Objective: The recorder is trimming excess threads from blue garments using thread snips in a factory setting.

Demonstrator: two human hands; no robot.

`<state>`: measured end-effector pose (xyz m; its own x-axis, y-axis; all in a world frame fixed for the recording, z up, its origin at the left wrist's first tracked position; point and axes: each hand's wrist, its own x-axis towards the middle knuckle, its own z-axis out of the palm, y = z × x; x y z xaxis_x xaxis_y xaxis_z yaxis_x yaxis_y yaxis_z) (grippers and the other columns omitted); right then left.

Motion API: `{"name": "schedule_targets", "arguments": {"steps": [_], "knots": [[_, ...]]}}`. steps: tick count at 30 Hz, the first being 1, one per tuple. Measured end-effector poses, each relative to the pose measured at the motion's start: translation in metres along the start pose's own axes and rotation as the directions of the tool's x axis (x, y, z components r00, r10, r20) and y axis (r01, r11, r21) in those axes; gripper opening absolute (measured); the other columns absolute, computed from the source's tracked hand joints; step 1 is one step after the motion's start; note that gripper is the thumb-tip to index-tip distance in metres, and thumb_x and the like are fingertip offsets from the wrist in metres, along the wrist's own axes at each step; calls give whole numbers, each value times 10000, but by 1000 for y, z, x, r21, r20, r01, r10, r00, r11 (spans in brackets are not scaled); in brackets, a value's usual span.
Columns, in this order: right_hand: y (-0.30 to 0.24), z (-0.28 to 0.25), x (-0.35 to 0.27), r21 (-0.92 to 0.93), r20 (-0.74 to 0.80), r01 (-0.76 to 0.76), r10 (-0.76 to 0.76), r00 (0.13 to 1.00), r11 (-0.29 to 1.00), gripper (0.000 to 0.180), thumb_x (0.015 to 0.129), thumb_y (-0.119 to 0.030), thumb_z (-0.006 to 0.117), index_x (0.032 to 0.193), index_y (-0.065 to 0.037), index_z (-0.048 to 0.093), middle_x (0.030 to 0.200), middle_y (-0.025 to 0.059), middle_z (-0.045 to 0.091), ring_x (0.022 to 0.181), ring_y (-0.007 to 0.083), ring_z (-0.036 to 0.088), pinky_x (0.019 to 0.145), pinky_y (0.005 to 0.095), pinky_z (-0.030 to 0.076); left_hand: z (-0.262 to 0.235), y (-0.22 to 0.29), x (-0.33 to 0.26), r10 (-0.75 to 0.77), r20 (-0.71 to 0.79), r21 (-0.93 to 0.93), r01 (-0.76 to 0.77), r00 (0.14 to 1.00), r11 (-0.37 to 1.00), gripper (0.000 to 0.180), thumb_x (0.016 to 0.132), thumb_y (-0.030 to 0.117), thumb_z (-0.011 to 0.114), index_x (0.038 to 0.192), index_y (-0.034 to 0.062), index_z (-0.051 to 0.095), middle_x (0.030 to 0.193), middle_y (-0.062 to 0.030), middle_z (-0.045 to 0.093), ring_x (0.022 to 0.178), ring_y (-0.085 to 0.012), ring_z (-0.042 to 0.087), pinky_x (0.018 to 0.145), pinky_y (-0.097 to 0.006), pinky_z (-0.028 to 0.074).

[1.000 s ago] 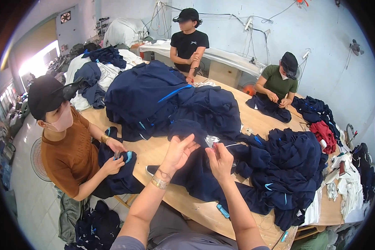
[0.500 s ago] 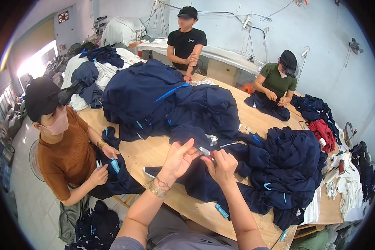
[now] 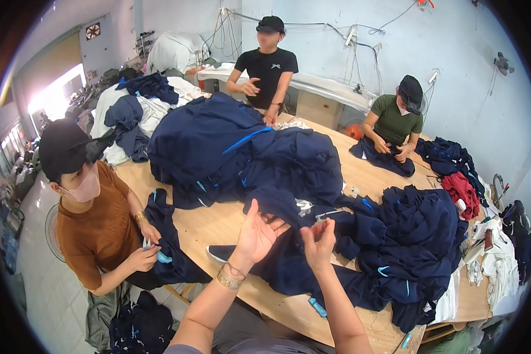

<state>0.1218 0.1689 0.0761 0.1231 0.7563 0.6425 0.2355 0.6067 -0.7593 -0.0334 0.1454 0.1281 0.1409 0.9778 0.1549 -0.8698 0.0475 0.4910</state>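
My left hand [image 3: 258,235] is open above the table, palm up, fingers pointing toward a navy blue garment [image 3: 271,203] behind them. Beside it, my right hand [image 3: 320,245] is closed with thumb and fingers together around small thread snips, mostly hidden and blurred. Both hands hover over navy cloth [image 3: 289,268] spread along the near table edge. A gap separates the two hands.
A large navy heap [image 3: 206,147] fills the table's middle; another navy pile [image 3: 413,236] lies right. A light blue cutter-like tool [image 3: 317,307] rests at the near edge of the table [image 3: 212,227]. Co-workers stand left [image 3: 100,218], far [image 3: 265,76] and far right [image 3: 395,121].
My right hand has turned, and the snips that showed plainly between my hands are now mostly hidden. My left fingers have spread. The far co-worker has raised a hand.
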Motion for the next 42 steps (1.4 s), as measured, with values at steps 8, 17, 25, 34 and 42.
{"name": "schedule_targets", "arguments": {"steps": [8, 17, 25, 34, 42], "knots": [[27, 33, 23, -61, 113, 173, -165, 980, 983, 301, 693, -21, 631, 899, 0, 411, 704, 121, 433, 595, 277, 465, 552, 354, 397, -27, -2, 7, 48, 1, 268, -46, 999, 962, 587, 944, 525, 259, 1207, 37, 450, 1147, -75, 549, 1146, -230, 473, 984, -379, 331], [9, 14, 169, -290, -76, 333, -369, 926, 897, 178, 760, 10, 528, 901, 1, 421, 732, 189, 472, 662, 379, 498, 591, 400, 407, -57, 1, -26, -176, 31, 830, 73, 984, 553, 435, 960, 329, 421, 1295, 52, 436, 1179, -121, 566, 1071, -172, 547, 917, -298, 403], [4, -11, 223, -51, -141, 288, -293, 946, 956, 129, 815, -20, 520, 826, -27, 392, 676, 87, 439, 594, 194, 430, 558, 289, 364, -73, -6, -21, 193, 20, 871, -112, 981, 478, 261, 889, 188, 576, 1079, 10, 598, 968, -76, 656, 900, -147, 617, 791, -270, 478], [-28, -56, 271, -416, 16, 227, -243, 970, 881, 121, 752, -40, 504, 860, 7, 477, 640, 159, 502, 565, 260, 500, 566, 346, 412, -172, -44, -47, 43, -157, 917, 162, 987, -364, 460, 821, 337, 601, 1185, 63, 536, 1275, -182, 483, 1204, -336, 413, 978, -476, 331], [-77, -60, 305, -697, 105, 223, -210, 972, 681, 199, 697, -144, 549, 833, 1, 534, 743, 230, 592, 771, 409, 574, 657, 421, 444, -214, -78, -80, 206, -76, 726, 196, 976, -659, 622, 853, 461, 461, 1345, 89, 378, 1411, -241, 278, 1311, -451, 187, 1041, -584, 104]]}}
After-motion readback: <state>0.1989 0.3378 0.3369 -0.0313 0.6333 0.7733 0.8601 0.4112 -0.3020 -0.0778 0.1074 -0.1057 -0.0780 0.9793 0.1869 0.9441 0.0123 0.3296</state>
